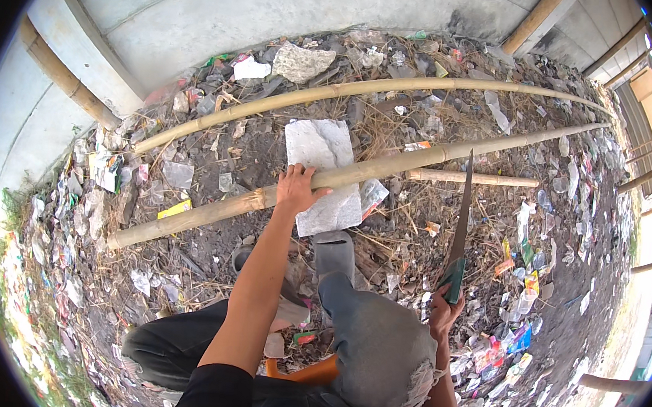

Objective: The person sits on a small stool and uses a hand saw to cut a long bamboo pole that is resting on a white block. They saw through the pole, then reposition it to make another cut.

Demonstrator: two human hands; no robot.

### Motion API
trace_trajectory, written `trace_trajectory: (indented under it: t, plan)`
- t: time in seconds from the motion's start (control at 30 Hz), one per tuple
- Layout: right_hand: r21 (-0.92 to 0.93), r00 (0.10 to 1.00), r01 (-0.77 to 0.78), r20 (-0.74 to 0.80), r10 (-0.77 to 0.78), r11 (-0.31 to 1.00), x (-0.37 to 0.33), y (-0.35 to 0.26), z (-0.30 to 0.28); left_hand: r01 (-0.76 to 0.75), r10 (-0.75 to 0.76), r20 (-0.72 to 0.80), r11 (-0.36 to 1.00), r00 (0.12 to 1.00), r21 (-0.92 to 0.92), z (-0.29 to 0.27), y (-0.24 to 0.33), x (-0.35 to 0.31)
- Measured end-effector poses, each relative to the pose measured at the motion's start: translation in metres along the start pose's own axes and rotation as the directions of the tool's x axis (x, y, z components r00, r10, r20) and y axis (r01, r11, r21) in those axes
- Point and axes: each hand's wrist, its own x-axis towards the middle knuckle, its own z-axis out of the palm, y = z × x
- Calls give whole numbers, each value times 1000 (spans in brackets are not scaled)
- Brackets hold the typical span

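My left hand [298, 190] grips a long bamboo pole [390, 163], its fingers laid over the top and its thumb out to the right. The pole slants from the lower left to the far right and lies across a flat, pale grey slab [320, 143]. In my right hand [445, 311] is a handsaw [461, 229], held by its dark green handle. Its long blade points away from me, with the tip near the pole but to the right of the slab. My boot [335, 256] stands against the slab's near edge.
Beyond the slab lies a second, curved bamboo pole [335, 92]. A short bamboo piece [472, 178] rests near the saw tip. Plastic scraps and litter cover the dirt ground. A pale stone [302, 62] sits before the grey wall [226, 12]. Bamboo posts [68, 76] lean there.
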Motion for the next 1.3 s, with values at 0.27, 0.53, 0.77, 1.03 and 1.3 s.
trace_trajectory:
  t: [0.27, 0.53, 0.77, 1.03, 1.3]
  plan:
    - [-74, 996, 93, 19, -92, 993, 3, -25, 67, -386, 237, -351, 804, 906, -453, 59, 10, -153]
    - [228, 947, 303, 32, -318, 925, 107, -24, 191, 84, 529, 528, 650, 664, -755, 132, 26, -415]
    - [349, 913, 373, 27, -407, 860, 168, -57, 261, 369, 560, 813, 730, 159, -575, 129, 41, -396]
    - [411, 949, 149, 196, -247, 899, 121, -68, 228, 137, 540, 781, 788, 315, -600, 101, 43, -352]
    - [-119, 956, -67, 277, 98, 991, 76, -41, 131, 22, 184, 794, 970, 579, -241, -15, 0, -160]
